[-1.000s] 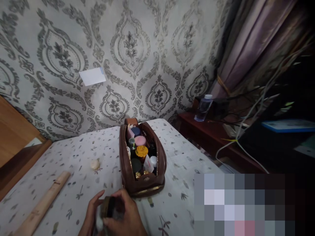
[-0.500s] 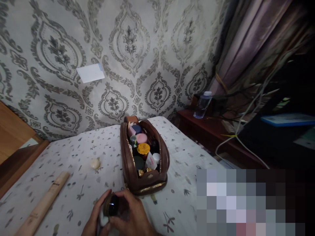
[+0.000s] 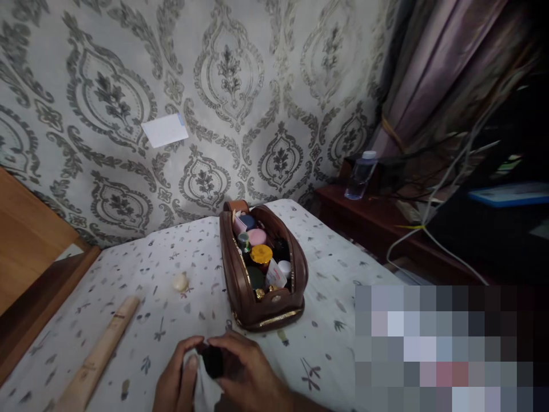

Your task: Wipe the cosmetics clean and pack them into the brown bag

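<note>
At the bottom middle, my right hand [image 3: 257, 366] grips a small black round jar [image 3: 213, 361] between thumb and fingers. My left hand [image 3: 176, 371] is closed on a white cloth or tissue [image 3: 204, 391] pressed against the jar's left side. Just beyond my hands stands an unzipped brown cosmetic bag [image 3: 234, 286]. Inside it are a yellow-lidded jar [image 3: 261, 255], a pink round lid [image 3: 257, 237], a white cap [image 3: 284, 268] and several other small containers.
A beige tube [image 3: 103, 352] lies on the patterned sheet at left, with a small cream-coloured round item [image 3: 180, 281] beyond it. A clear bottle [image 3: 361, 177] stands on the dark red side table [image 3: 332, 200] at right. White cables [image 3: 429, 217] hang near it.
The jar has turned in my hands: its glossy side showed before, now a matte black face does. More of the white cloth shows. The whole view has shifted slightly.
</note>
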`<control>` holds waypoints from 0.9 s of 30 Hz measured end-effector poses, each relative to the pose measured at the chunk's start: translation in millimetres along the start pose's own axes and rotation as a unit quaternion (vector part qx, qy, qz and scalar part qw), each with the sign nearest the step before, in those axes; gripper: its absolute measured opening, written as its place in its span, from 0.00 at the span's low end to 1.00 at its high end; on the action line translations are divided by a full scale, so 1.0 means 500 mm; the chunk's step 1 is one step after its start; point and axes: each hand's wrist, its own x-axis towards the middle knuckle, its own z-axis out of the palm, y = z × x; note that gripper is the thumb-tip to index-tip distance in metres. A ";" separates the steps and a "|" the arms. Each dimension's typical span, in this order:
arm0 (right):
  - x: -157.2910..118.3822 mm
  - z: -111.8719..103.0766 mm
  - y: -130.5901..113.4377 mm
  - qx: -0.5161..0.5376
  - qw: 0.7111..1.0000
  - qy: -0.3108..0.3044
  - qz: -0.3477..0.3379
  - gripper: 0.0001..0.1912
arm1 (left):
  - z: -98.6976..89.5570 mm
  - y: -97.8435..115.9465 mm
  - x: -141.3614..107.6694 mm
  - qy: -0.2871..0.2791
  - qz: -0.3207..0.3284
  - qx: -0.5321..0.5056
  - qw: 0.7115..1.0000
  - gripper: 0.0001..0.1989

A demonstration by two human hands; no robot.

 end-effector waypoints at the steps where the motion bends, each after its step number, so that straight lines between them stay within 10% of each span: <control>1: 0.000 0.001 -0.001 0.001 1.000 -0.017 -0.013 0.26 | -0.006 0.004 0.001 0.006 -0.013 -0.004 1.000 0.25; 15: -0.005 0.022 -0.037 0.101 0.995 -0.011 0.020 0.25 | -0.020 -0.015 0.025 -0.112 -0.037 -0.145 0.982 0.25; 27: 0.006 0.017 -0.026 0.033 0.997 0.066 0.015 0.27 | 0.025 0.011 -0.013 0.034 0.011 -0.013 0.999 0.28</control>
